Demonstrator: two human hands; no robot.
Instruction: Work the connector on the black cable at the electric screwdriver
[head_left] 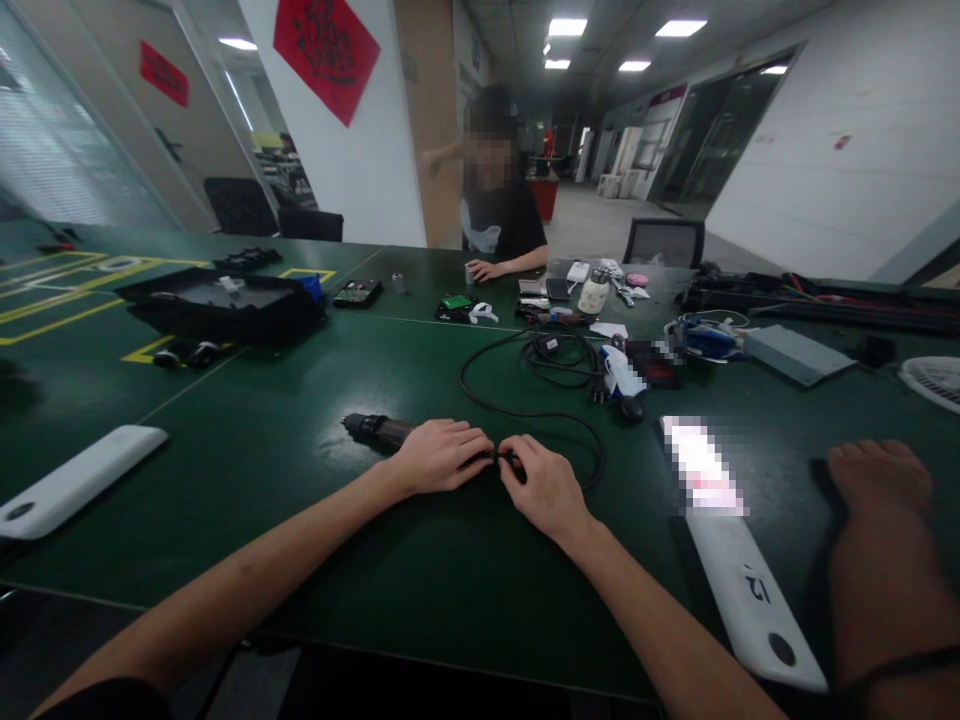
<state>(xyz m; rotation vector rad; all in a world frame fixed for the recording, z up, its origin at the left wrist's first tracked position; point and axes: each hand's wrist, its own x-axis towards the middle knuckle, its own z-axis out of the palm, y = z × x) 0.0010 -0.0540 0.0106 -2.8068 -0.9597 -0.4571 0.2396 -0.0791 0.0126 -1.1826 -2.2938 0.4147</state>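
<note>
My left hand is wrapped over the rear of an electric screwdriver, which lies on the green table with its black nose pointing left. My right hand pinches the end of a black power cable at the tool's tail. The fingertips of both hands nearly meet there. They cover the joint, so I cannot tell whether the cable end is seated in the screwdriver. From my right hand the cable loops back to a loose coil farther off.
White panels lie at left and right. Another person's forearm rests at far right. A black tray stands back left. Across the table, a person's hand is by a small cylinder. Bottle and clutter lie behind the cable.
</note>
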